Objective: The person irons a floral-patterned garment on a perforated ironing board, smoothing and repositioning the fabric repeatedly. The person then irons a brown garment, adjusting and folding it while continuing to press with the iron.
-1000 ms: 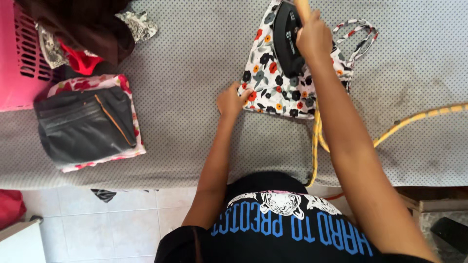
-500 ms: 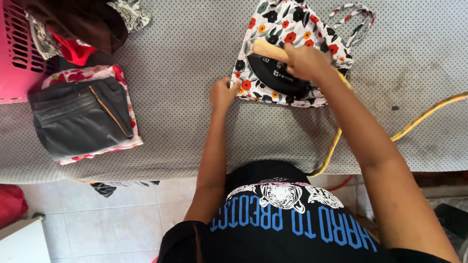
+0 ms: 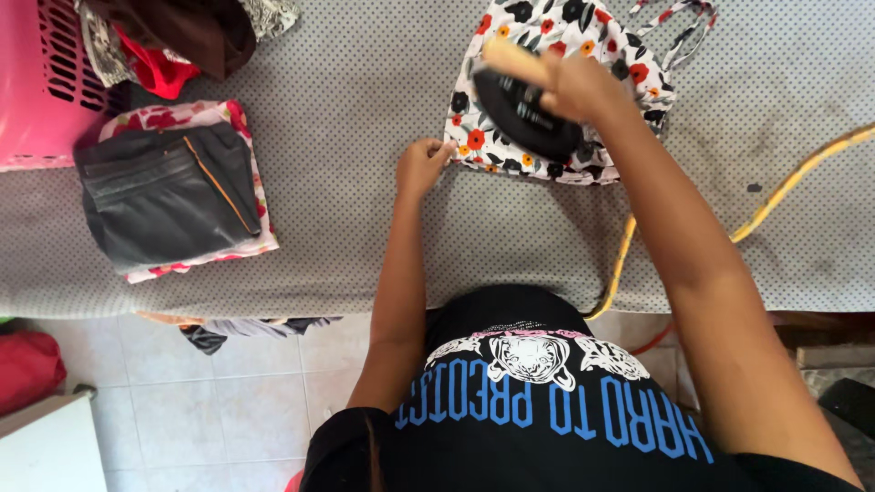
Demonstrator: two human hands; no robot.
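- Since half a second ago, iron and right hand have slid from the floral garment's near edge toward its middle; the left hand stays put.
- Left of the floral garment (image 3: 565, 68): folded dark trousers (image 3: 164, 191), then a pink basket (image 3: 36, 82).
- Left hand (image 3: 421, 167), fingers curled, pinches the garment's near-left corner.
- Black iron (image 3: 524, 114) rests on the garment, long axis slanting away-left to near-right.
- Right hand (image 3: 570, 87) is closed around the iron's handle; the yellow cord (image 3: 775, 196) trails right.

- Black tee (image 3: 547, 428), lower centre of frame, blue block lettering w/ white animal-head graphic above it.
- Short sleeves; both forearms bare.
- No rings, watch or bracelets visible on left hand (image 3: 421, 167).
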